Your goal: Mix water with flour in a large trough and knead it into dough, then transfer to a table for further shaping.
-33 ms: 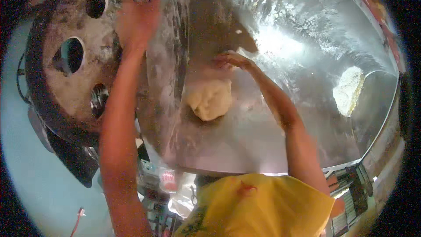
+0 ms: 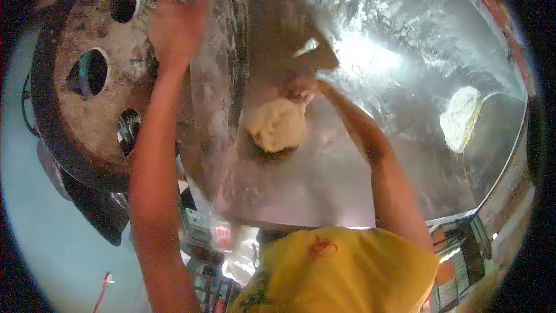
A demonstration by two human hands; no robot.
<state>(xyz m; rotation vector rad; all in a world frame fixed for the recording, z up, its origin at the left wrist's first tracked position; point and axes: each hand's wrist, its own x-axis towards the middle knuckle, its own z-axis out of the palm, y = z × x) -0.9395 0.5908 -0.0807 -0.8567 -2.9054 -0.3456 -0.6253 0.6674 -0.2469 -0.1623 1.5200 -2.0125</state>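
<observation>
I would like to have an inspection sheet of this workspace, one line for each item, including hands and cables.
Surface: metal tabletop, streaked with white powder, mostly on the far side; bright glare there.
Job's things: pale dough lump on the tabletop; white powdery mound toward the right.
Clutter: crumpled pale material below the near edge; its kind is unclear.
Grips: right grip at the dough's far side, fingers blurred; left grip by the round plate, contact unclear.
Cables: thin red strand, lower left; cannot confirm it is a cable.
Surroundings: round plate with holes at left; yellow shirt at the near side.
</observation>
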